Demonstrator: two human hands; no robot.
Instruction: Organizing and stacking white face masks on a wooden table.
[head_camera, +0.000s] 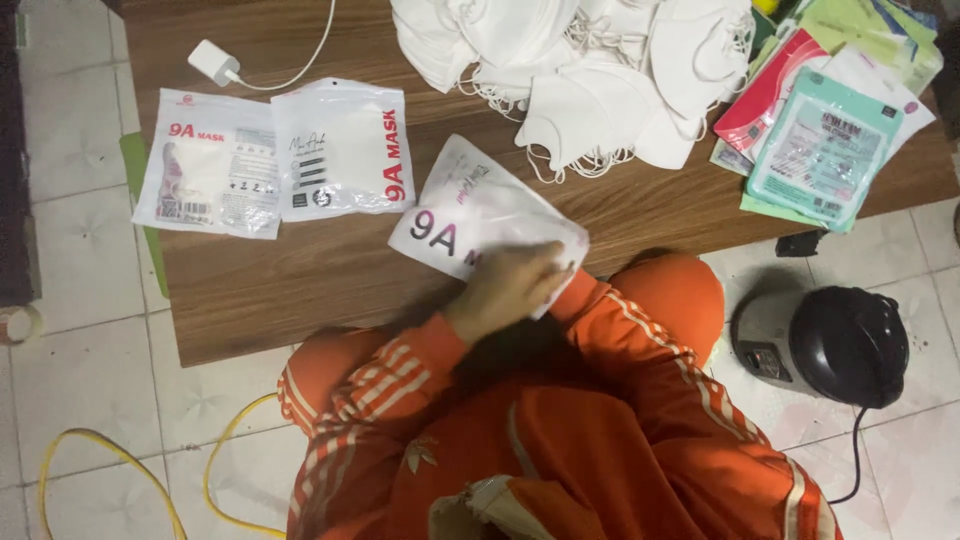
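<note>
Brown wooden table (300, 280) under both hands – heap of white fabric masks (590, 70) beyond them, upper right. Flat white plastic mask packet (470, 205) at the near table edge, left hand (505, 290) closed on its lower end; right hand hidden beneath – grip cannot be told

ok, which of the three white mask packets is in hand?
The tilted packet at the table's near edge, with a hand gripping its lower corner. The other two packets lie flat side by side to the left, untouched.
</note>
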